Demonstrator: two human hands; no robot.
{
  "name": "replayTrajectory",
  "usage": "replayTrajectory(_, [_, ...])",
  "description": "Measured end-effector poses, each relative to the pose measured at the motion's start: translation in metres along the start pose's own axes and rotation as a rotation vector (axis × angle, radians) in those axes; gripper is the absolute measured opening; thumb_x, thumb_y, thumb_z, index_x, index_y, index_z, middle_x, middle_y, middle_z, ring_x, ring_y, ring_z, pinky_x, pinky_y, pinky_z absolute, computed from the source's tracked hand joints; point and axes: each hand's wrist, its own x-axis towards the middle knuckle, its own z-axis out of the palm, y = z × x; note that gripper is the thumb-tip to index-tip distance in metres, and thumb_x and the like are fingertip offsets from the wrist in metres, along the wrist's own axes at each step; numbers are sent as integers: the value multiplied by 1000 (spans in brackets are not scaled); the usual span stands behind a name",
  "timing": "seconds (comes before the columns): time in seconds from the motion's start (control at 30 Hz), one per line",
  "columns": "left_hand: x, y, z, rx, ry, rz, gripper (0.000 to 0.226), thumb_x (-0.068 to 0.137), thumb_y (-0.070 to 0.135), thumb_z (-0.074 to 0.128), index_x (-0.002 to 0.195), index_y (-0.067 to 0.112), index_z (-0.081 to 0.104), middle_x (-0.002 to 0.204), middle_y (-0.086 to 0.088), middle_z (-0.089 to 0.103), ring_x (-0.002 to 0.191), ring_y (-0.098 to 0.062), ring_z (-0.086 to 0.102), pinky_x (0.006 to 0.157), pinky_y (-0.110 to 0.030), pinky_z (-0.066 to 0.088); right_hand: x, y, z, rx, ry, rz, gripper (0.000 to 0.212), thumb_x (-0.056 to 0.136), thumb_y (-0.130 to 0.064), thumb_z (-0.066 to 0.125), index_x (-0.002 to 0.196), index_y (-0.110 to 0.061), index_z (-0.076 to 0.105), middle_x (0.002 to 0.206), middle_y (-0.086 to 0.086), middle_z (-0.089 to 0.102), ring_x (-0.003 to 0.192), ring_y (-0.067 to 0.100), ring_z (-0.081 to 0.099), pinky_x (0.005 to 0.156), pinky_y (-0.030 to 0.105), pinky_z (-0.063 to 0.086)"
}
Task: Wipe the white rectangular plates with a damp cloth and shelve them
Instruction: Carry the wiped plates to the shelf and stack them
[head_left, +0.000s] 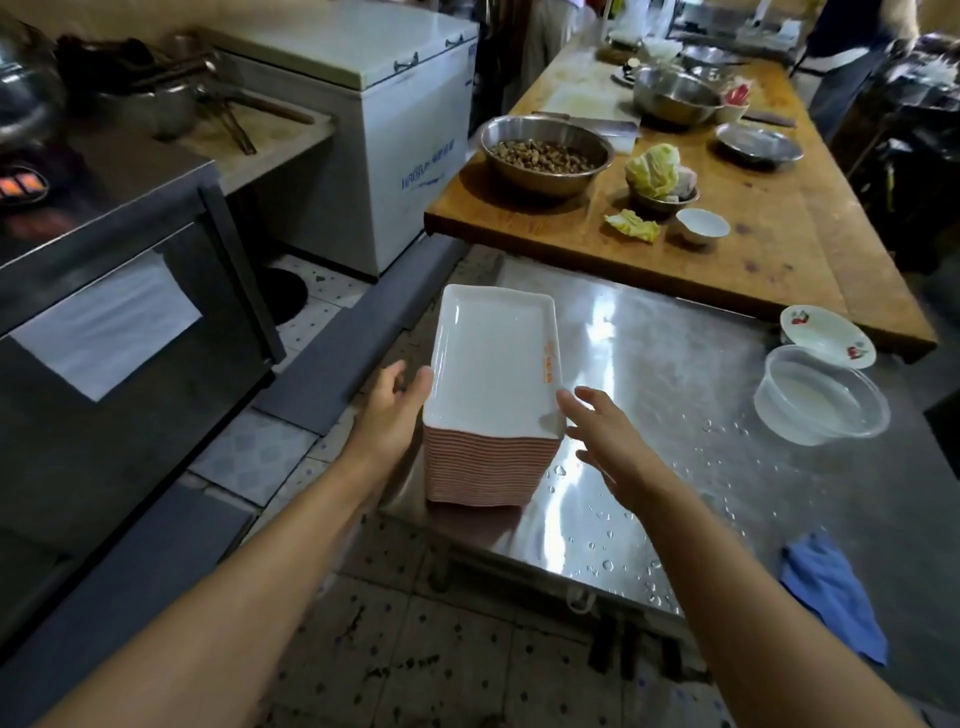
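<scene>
1. Nearest us, the blue cloth (831, 592) lies at the right edge of the steel bench (675, 364), well apart from both hands, so we judge wiping is not the step in hand.
2. Our left hand (392, 410) touches the left side of the stack of white rectangular plates (493, 364) with straight fingers, its grip released.
3. Our right hand (605, 431) hovers just beside the stack's right side, fingers spread, grasping nothing.
4. The stack stands at the bench's left edge; water drops dot the steel.
5. We judge we are about to lift the stack for shelving; that calls for both hands clasping low under a tall, heavy pile.
6. Farther off stand a clear plastic tub (821, 395) and a wooden table (727, 218).
</scene>
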Motion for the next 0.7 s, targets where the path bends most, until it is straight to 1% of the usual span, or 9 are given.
replayTrajectory(0.07, [2,-2,3,-250,-161,-151,48,97,53,31,123,21,55,109,8,65,93,-3,60,74,-17,43,8,4,5,94,-71,45,83,78,-68,51,144,-21,30,146,1,39,132,23,39,108,45,30])
replayTrajectory(0.1, [3,-3,6,-325,-229,-192,52,97,55,26,113,21,61,91,9,69,77,-1,62,62,-16,44,12,5,8,138,-100,50,81,80,-68,50,143,-20,30,146,0,39,133,23,37,110,46,27])
replayTrajectory(0.13, [6,-7,7,-365,-267,-204,58,97,57,22,107,20,65,81,7,71,69,-3,64,58,-17,45,15,6,12,179,-121,57,78,80,-67,51,141,-21,33,144,-1,42,132,22,38,112,48,24])
replayTrajectory(0.17, [11,-10,10,-387,-274,-202,62,96,59,20,105,21,68,82,3,73,73,-6,66,64,-19,48,19,7,14,214,-141,60,77,78,-68,53,138,-23,36,140,-2,46,130,21,41,113,48,24])
replayTrajectory(0.23, [19,-18,14,-451,-239,-188,66,94,64,21,100,23,72,101,-5,73,98,-20,67,88,-31,48,26,7,18,291,-178,40,75,74,-68,57,134,-24,44,131,-3,57,123,20,52,111,45,30])
replayTrajectory(0.3, [23,-22,18,-487,-231,-197,68,92,67,22,102,23,72,110,-9,70,107,-25,64,96,-38,46,29,5,21,358,-211,7,69,78,-63,57,133,-22,47,124,-1,63,115,20,59,107,41,38])
replayTrajectory(0.37, [27,-25,22,-499,-277,-176,68,92,66,19,111,22,68,112,-9,70,106,-24,65,89,-35,50,32,5,21,393,-223,14,72,76,-60,59,135,-21,46,123,3,64,112,22,62,104,40,42])
replayTrajectory(0.47, [27,-23,28,-526,-306,-114,64,96,60,15,117,22,62,110,-4,71,102,-18,67,78,-26,54,35,4,23,457,-257,5,46,89,-46,51,125,-18,54,117,6,67,106,24,63,95,37,48])
replayTrajectory(0.7, [30,-24,31,-573,-307,-36,61,98,56,16,119,19,60,105,-3,72,95,-16,68,72,-24,56,31,0,25,527,-287,1,26,93,-34,48,105,-17,64,95,5,73,85,21,69,78,34,52])
